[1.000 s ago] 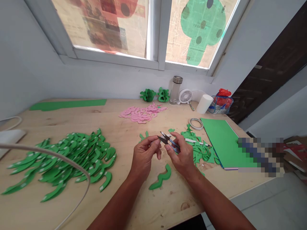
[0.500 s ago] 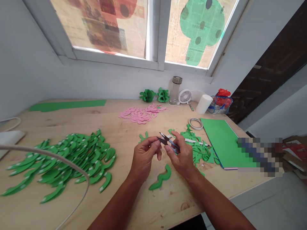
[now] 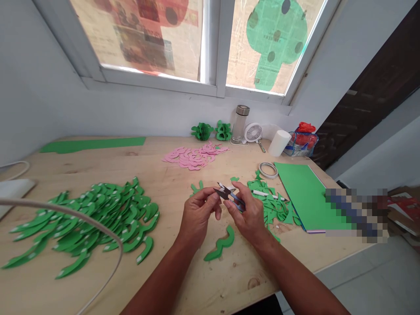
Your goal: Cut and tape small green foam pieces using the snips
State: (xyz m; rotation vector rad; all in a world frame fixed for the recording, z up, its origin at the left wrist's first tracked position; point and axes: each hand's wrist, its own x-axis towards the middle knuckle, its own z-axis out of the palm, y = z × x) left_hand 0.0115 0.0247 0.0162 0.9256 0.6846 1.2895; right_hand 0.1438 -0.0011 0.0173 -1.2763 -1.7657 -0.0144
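My right hand [image 3: 247,210] is closed around a pair of thread snips [image 3: 229,195], whose dark blades point left and stand apart. Close to the blade tips, my left hand [image 3: 200,210] has thumb and finger pinched together; whatever lies between them is too small or hidden to make out. Below the hands a wavy green paper strip [image 3: 220,246] lies on the wooden table [image 3: 177,284]. Just behind the left hand, a small green cut-out [image 3: 197,187] is partly covered by the fingers.
Left lies a heap of curved green strips with white tabs [image 3: 108,214], crossed by a cable [image 3: 98,227]. Pink cut-outs [image 3: 193,156] sit farther back. To the right are green scraps [image 3: 275,205], a pen [image 3: 269,195], a tape roll [image 3: 268,169] and green sheets [image 3: 308,197].
The thread snips and right hand have shifted very slightly to the left. Everything else looks the same.
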